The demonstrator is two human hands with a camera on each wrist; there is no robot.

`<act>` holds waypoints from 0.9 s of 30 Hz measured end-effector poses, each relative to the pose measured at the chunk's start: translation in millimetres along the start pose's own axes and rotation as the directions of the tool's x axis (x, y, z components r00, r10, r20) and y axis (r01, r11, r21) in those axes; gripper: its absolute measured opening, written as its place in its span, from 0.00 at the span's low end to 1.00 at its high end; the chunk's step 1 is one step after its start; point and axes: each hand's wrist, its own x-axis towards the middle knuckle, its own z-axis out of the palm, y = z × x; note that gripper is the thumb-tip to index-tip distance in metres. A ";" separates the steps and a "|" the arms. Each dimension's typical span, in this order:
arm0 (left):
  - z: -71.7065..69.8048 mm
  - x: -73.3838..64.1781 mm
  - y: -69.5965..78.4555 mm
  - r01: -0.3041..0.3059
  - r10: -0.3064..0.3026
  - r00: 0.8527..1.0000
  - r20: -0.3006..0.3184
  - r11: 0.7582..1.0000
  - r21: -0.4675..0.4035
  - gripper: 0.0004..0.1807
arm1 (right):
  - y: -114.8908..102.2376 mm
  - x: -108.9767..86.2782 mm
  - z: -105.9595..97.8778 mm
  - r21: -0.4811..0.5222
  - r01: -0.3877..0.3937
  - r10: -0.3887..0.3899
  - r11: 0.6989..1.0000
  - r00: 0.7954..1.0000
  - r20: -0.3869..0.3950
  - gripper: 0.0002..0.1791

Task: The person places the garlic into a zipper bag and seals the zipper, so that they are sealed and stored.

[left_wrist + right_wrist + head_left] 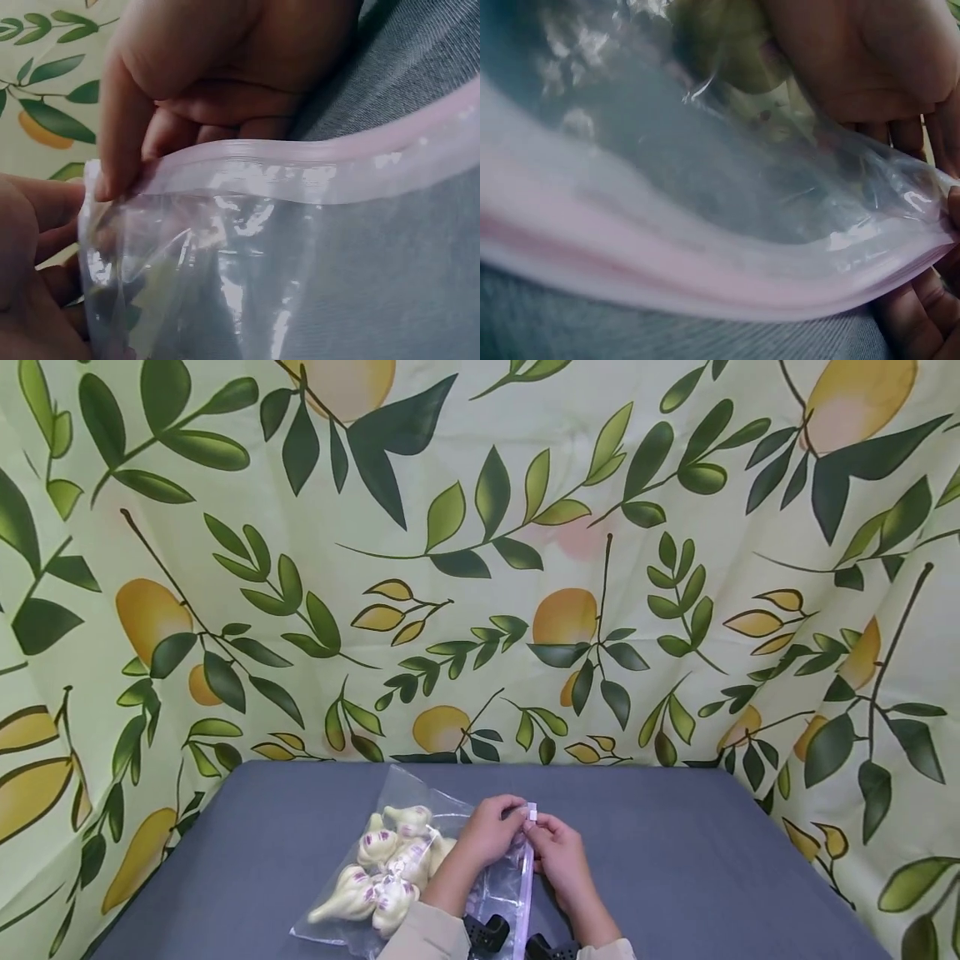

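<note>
A clear zip bag [495,893] lies on the table, its pale pink zip strip [525,893] running along its right edge. Inside are several garlic bulbs [408,860], cream with purple marks. At the far end of the strip, my left hand [491,831] pinches the bag's corner. Close by on the right, my right hand [558,856] grips the strip's end between thumb and fingers. A small white piece [532,811] shows at that end. In the left wrist view, the right thumb presses on the zip strip [300,161] near the corner.
The bag lies on a dark grey table [697,860]. A cloth [480,652] printed with leaves and yellow fruit hangs behind and at both sides. Black wrist devices [487,933] sit at the cuffs, close over the bag's near part.
</note>
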 end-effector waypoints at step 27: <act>-7.6 -0.7 -1.8 -0.149 0.149 0.984 -0.096 0.989 0.004 0.08 | -2.0 -3.7 6.7 -0.093 0.199 -0.205 0.976 0.977 -0.060 0.11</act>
